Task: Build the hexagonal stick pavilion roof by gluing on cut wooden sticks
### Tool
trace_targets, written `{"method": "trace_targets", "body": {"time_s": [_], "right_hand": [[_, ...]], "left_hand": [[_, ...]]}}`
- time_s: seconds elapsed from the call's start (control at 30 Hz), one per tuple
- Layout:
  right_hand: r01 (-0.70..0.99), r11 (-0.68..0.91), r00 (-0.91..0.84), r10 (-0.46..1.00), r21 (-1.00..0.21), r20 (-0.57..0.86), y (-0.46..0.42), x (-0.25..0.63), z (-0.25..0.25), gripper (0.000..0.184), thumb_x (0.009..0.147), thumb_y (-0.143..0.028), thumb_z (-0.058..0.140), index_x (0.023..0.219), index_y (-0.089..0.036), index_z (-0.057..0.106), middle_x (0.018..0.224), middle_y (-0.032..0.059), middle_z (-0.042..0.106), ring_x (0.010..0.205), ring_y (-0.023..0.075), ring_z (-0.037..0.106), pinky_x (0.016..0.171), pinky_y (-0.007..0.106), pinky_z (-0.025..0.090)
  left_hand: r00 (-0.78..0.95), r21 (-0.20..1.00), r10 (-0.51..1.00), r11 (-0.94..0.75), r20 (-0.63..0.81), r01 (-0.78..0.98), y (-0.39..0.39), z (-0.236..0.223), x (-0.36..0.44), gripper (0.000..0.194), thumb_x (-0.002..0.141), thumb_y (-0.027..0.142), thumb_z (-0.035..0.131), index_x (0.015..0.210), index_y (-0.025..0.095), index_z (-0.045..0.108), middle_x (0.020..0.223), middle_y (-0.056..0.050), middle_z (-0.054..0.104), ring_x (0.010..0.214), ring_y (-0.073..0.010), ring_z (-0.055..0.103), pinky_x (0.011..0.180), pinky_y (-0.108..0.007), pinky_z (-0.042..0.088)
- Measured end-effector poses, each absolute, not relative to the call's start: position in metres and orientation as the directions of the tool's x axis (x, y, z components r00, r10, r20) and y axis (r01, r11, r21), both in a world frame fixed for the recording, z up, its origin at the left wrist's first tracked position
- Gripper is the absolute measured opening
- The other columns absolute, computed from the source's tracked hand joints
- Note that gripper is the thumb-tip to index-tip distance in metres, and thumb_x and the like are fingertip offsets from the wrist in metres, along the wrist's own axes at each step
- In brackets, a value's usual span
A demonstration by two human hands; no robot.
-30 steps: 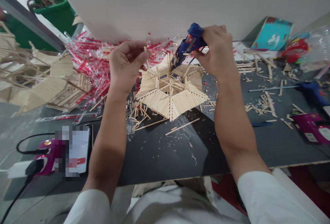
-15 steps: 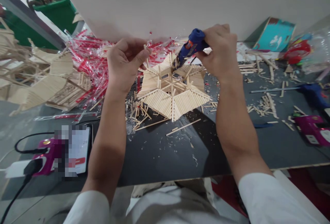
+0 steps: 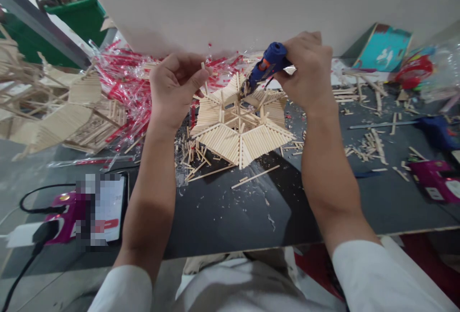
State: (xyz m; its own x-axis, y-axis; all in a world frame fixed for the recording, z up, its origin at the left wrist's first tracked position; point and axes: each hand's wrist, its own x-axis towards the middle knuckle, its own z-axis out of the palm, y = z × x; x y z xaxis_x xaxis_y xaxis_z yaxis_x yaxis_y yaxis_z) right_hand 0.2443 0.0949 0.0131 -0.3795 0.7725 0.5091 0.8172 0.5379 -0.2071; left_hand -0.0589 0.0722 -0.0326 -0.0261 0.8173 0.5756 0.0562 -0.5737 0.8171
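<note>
A star-shaped model built from thin wooden sticks (image 3: 240,142) stands on the dark table between my hands. My left hand (image 3: 176,86) pinches a short wooden stick (image 3: 204,76) upright between thumb and fingers, just beyond the model's left rear edge. Wrapped round a blue hot glue gun (image 3: 259,68), my right hand (image 3: 308,70) is closed on the far right side. The gun tilts down, its nozzle close to the back of the model; whether the tip touches the sticks I cannot tell.
Behind my left hand lies a heap of red-and-clear plastic wrappers (image 3: 125,77). More stick models (image 3: 53,110) stand at left. A phone (image 3: 111,211) and a purple power strip (image 3: 68,216) lie at front left. Another blue glue gun (image 3: 436,132) rests at right among stick scraps (image 3: 375,146).
The glue gun has shifted very slightly at the back of the model. My left hand and the stick in it look nearly unmoved.
</note>
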Motion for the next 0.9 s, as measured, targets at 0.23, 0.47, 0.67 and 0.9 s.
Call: {"method": "trace_targets", "body": {"time_s": [0.23, 0.47, 0.67, 0.9], "right_hand": [[0.791, 0.590, -0.435, 0.728, -0.163, 0.530, 0.0917, 0.2463, 0.0156, 0.025, 0.091, -0.021, 0.060, 0.113, -0.034, 0.064, 0.121, 0.0065, 0.076, 0.124, 0.0298, 0.062, 0.111, 0.051, 0.041], [0.793, 0.599, -0.444, 0.692, -0.109, 0.569, 0.0917, 0.2476, 0.0161, 0.022, 0.092, -0.022, 0.059, 0.110, -0.034, 0.062, 0.118, 0.0053, 0.076, 0.120, 0.0276, 0.063, 0.109, 0.046, 0.042], [0.816, 0.565, -0.404, 0.709, -0.121, 0.578, 0.0906, 0.2456, 0.0166, 0.022, 0.091, -0.021, 0.058, 0.108, -0.035, 0.061, 0.118, 0.0036, 0.076, 0.122, 0.0264, 0.062, 0.111, 0.045, 0.040], [0.796, 0.578, -0.387, 0.716, -0.180, 0.581, 0.0903, 0.2469, 0.0159, 0.023, 0.095, -0.023, 0.056, 0.112, -0.035, 0.064, 0.122, 0.0053, 0.075, 0.125, 0.0293, 0.060, 0.113, 0.047, 0.038]], "left_hand": [[-0.050, 0.819, 0.818, -0.571, 0.573, 0.057, 0.0684, -0.0282, -0.0565, 0.059, 0.063, 0.072, 0.097, 0.099, 0.030, 0.079, 0.087, 0.001, 0.077, 0.079, -0.0182, 0.068, 0.062, -0.038, 0.061], [-0.073, 0.834, 0.831, -0.549, 0.551, 0.052, 0.0671, -0.0270, -0.0551, 0.052, 0.063, 0.066, 0.101, 0.097, 0.032, 0.080, 0.089, 0.001, 0.079, 0.077, -0.0184, 0.068, 0.054, -0.035, 0.056], [-0.065, 0.828, 0.825, -0.559, 0.561, 0.054, 0.0695, -0.0279, -0.0562, 0.050, 0.062, 0.065, 0.102, 0.096, 0.033, 0.080, 0.086, 0.002, 0.079, 0.073, -0.0166, 0.066, 0.051, -0.033, 0.054], [-0.041, 0.827, 0.827, -0.557, 0.561, 0.078, 0.0707, -0.0315, -0.0574, 0.052, 0.069, 0.067, 0.097, 0.103, 0.032, 0.079, 0.091, -0.001, 0.078, 0.082, -0.0217, 0.069, 0.062, -0.040, 0.058]]}}
